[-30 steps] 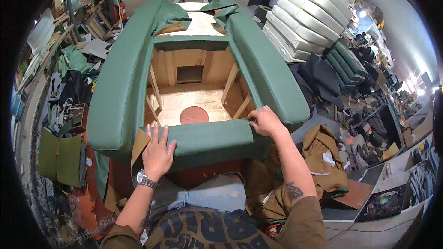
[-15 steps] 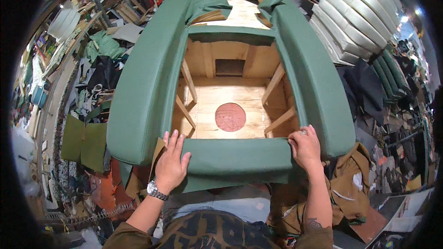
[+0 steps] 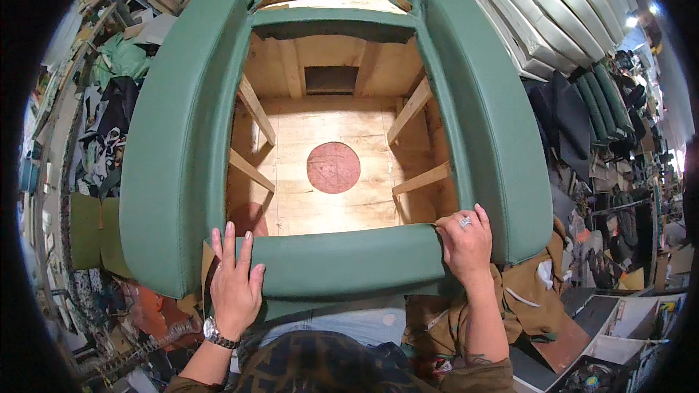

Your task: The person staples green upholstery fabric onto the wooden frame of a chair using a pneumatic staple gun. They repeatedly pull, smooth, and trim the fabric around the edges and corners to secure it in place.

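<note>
In front of me stands a large armchair frame with green upholstered arms [image 3: 175,124] and a bare wooden inside [image 3: 298,211]. A green cover [image 3: 349,266] is draped over its padded front rail. My left hand [image 3: 234,284] lies on the rail's left end, fingers stretched out; a brown-backed edge of the cover stands up beside them. At the right end, my right hand [image 3: 467,244] pinches the top edge of the cover close to the right arm [image 3: 502,138]. Through the seat opening a round reddish patch [image 3: 333,167] shows on the wooden board.
White cushion-like pieces [image 3: 546,11] are stacked at the back right, with rolled green pieces [image 3: 604,105] below. Brown fabric [image 3: 520,295] hangs at the lower right. Scraps and dark cloth [image 3: 113,120] crowd the left side, near olive panels [image 3: 87,229].
My view has shifted nearer and downward over the chair. The left hand stays flat at the left end, and the right still pinches the cover's edge at the right.
</note>
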A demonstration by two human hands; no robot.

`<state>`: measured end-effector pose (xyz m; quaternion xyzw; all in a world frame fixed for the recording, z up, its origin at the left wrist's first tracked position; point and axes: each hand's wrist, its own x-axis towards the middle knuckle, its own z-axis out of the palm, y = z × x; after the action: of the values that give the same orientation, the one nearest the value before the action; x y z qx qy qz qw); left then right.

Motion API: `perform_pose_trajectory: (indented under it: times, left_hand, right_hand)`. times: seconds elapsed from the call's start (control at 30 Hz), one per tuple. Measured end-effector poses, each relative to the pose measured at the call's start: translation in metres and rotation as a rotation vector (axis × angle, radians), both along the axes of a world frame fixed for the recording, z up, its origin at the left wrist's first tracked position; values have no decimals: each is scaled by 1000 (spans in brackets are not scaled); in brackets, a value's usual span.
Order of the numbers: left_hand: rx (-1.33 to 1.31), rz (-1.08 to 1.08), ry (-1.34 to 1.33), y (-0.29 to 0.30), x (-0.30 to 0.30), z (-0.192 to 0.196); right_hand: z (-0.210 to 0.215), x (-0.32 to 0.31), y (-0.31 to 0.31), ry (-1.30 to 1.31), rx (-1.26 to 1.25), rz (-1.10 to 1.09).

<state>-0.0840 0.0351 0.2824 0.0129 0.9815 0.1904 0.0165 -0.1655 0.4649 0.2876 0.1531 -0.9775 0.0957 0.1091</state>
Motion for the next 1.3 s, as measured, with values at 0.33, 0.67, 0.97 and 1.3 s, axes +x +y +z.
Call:
perform_pose_trajectory:
  times: [0.33, 0.67, 0.97, 1.3]
  left_hand:
    - [-83, -361, -67, 60, 20, 2]
    - [-18, -330, 76, 91, 14, -4]
    - [113, -208, 183, 103, -12, -20]
    - [28, -157, 104, 93, -69, -32]
  right_hand:
    - [-1, 40, -62, 137, -351, 120]
    - [-15, 75, -139, -215, -113, 228]
    - [-26, 36, -151, -218, -222, 128]
    - [-29, 8, -173, -233, -168, -123]
